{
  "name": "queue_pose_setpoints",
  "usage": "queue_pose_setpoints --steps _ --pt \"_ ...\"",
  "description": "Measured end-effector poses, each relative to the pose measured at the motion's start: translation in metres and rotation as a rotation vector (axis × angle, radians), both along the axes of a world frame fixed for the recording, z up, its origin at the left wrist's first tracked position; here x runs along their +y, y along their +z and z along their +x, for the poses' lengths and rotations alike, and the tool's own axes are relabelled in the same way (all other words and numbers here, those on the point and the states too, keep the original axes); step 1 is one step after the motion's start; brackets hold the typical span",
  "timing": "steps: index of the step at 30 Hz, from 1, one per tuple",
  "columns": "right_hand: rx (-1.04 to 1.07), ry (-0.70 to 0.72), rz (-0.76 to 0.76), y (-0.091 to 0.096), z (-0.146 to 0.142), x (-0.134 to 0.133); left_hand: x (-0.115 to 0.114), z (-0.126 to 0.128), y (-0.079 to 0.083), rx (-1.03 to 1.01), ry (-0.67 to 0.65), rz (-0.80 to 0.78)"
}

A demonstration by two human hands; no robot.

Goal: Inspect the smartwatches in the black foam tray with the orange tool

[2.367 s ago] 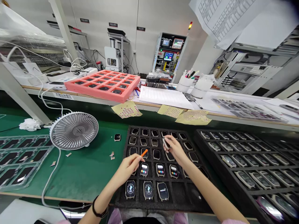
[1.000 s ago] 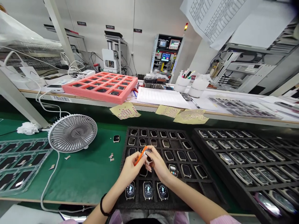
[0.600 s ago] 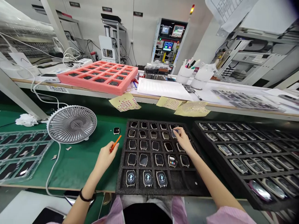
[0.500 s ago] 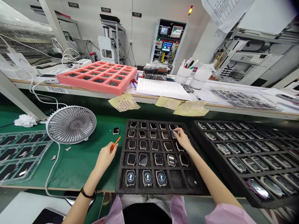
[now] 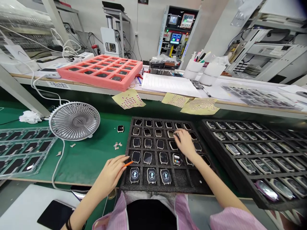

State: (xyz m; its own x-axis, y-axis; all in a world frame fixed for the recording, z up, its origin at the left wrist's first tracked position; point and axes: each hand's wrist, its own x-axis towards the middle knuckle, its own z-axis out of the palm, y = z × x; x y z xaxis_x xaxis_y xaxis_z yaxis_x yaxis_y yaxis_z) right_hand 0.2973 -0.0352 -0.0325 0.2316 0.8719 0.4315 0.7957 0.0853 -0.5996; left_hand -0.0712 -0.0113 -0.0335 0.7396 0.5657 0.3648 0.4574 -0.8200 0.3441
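A black foam tray [image 5: 192, 184] with several smartwatch bodies lies in front of me on the green belt. My left hand [image 5: 110, 174] is closed on a thin orange stick [image 5: 128, 164] at the tray's left edge, near a lit watch [image 5: 134, 174]. My right hand [image 5: 185, 143] reaches over the tray's middle rows, fingers curled down onto a watch body [image 5: 173, 144]; whether it grips that watch I cannot make out. One lit watch [image 5: 177, 159] sits just below that hand.
A second black tray [image 5: 254, 153] of watches lies to the right. A small grey fan [image 5: 74, 121] with its cable, a lone watch [image 5: 120, 128], small scraps [image 5: 116, 145] and clear blister trays [image 5: 19, 153] are on the left. A pink foam tray [image 5: 100, 72] sits on the raised shelf.
My left hand moved back from the green belt to the tray's lower left with the orange stick. My right hand slid from the upper right row down toward the tray's middle.
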Motion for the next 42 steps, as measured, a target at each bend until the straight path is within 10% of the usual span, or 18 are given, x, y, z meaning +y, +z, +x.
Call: queue_pose_setpoints --steps 7,18,25,34,42 --pt "-0.360 0.702 -0.087 -0.001 -0.109 -0.075 -0.031 0.004 -0.005 0.139 -0.180 0.036" --pt "-0.357 0.703 -0.060 -0.011 -0.105 -0.123 -0.040 -0.008 -0.008 0.106 -0.306 0.051" --pt "-0.318 0.342 -0.014 -0.022 -0.089 -0.129 -0.027 0.001 -0.004 0.076 -0.185 0.067" --pt "-0.319 0.455 0.054 -0.027 -0.085 -0.152 -0.040 -0.018 -0.020 0.081 -0.260 0.049" --pt "-0.302 0.407 -0.035 -0.016 -0.125 -0.118 -0.039 0.010 -0.009 0.026 -0.193 0.064"
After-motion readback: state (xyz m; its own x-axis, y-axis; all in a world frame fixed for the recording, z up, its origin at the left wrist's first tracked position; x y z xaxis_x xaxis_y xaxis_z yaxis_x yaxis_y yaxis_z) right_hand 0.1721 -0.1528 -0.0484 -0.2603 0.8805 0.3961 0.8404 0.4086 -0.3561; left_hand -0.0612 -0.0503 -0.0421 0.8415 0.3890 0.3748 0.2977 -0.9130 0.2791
